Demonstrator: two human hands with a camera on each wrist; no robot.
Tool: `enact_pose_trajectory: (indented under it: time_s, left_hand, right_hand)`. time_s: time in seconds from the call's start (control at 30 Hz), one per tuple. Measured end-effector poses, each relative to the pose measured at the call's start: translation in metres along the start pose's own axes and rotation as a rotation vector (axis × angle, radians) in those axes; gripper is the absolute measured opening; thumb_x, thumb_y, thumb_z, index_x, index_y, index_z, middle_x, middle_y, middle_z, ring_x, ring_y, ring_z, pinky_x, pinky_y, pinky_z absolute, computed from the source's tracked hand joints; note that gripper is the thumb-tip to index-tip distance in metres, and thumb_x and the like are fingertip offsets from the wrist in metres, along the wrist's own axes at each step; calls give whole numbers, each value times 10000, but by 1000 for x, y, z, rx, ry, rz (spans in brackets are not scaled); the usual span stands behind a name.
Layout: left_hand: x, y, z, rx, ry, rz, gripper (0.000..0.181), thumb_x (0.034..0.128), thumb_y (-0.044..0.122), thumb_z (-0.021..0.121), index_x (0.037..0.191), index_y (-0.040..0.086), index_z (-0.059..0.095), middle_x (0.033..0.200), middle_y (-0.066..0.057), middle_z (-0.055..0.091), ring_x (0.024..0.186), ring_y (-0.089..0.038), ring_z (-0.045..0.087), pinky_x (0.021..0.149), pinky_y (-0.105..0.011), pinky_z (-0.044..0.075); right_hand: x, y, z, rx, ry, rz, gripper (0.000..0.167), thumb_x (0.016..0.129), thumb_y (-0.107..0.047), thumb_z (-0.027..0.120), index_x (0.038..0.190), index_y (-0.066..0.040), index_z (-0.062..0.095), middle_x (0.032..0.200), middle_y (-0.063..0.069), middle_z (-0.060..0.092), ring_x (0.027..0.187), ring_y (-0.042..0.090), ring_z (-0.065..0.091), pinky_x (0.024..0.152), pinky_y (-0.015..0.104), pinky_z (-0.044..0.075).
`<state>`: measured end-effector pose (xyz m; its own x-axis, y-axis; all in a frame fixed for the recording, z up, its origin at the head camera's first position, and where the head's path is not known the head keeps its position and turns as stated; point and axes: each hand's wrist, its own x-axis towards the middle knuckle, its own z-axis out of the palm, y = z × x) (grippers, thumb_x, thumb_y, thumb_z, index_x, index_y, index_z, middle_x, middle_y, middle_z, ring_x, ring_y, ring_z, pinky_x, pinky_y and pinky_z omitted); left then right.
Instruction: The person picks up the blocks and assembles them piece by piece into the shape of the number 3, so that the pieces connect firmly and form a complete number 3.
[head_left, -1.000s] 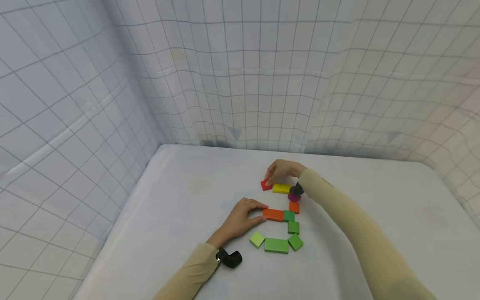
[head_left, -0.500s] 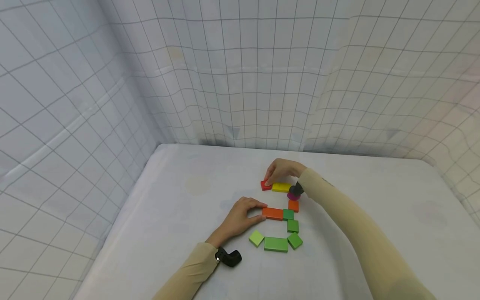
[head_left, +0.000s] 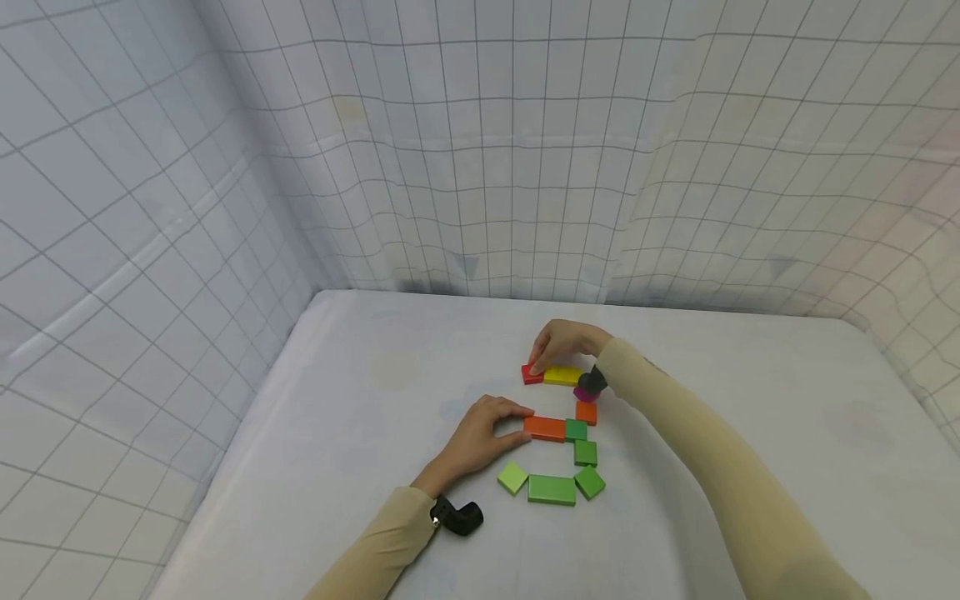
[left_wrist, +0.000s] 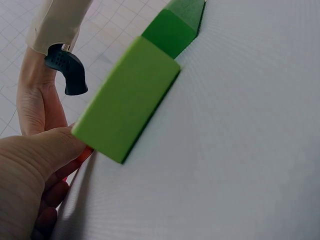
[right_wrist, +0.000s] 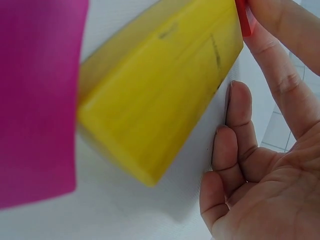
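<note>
My right hand pinches a small red block between thumb and index finger. The red block lies against the left end of a long yellow block. In the right wrist view the other fingers curl loosely beside the yellow block. My left hand holds the left end of a long orange block between thumb and fingers; in the left wrist view the thumb hides most of that block. A small green block touches the orange block's right end.
Under the right wrist sits a magenta block, with a small orange block below it. Nearer me lie a green square, a tilted green block, a long green block and a tilted lime block. White cloth covers the table.
The red block has straightened and slid against the yellow block, closing the small gap, with my right fingers on it. My left hand keeps its place at the orange block.
</note>
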<state>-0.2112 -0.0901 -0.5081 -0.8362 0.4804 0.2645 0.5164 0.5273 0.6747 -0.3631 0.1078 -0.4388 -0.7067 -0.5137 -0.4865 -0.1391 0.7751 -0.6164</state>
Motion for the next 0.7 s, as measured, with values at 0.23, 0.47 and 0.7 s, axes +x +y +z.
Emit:
enact_pose_trajectory:
  time_s: [0.23, 0.47, 0.7]
  left_hand:
    - [0, 0, 0, -2, 0, -3, 319, 858, 278, 723, 1157, 174, 687, 1103, 92, 634, 1001, -95, 494, 887, -324, 403]
    - [0, -1, 0, -9, -5, -9, 324, 859, 280, 722, 1162, 173, 685, 1106, 97, 631, 1015, -95, 491, 896, -331, 401]
    - [1, -3, 1, -8, -4, -1, 325, 857, 285, 723, 1162, 178, 685, 1106, 99, 633, 1006, -94, 493, 888, -329, 403]
  right_hand:
    - [0, 1, 0, 2, -6, -9, 159, 794, -273, 786, 870, -138, 753, 905, -13, 665, 1012, 213, 488, 998, 495, 283]
    - [2, 3, -1, -4, -8, -17, 162, 792, -275, 787, 872, -138, 754, 904, -13, 667, 1020, 217, 489, 1003, 505, 276]
    - [3, 4, -1, -15, -14, -17, 183, 788, -298, 788, 889, -149, 749, 915, -16, 661, 1026, 217, 487, 997, 512, 278]
